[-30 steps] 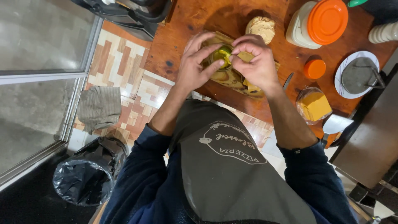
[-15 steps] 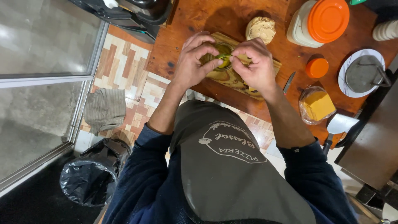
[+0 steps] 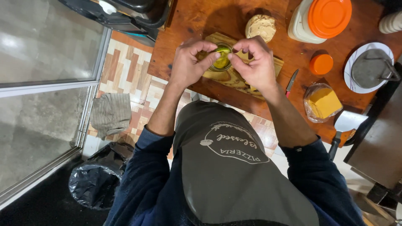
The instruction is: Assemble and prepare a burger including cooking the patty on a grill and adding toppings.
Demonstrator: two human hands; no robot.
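Head view: left hand [image 3: 188,67] and right hand [image 3: 255,65] both pinch a green slice [image 3: 222,52] at the fingertips, over a small glass jar [image 3: 221,63] standing on the wooden cutting board [image 3: 274,65]. Bun [image 3: 260,27] just beyond the board. Knife [image 3: 292,81] beside the board's right edge, bagged cheese [image 3: 322,101] further right.
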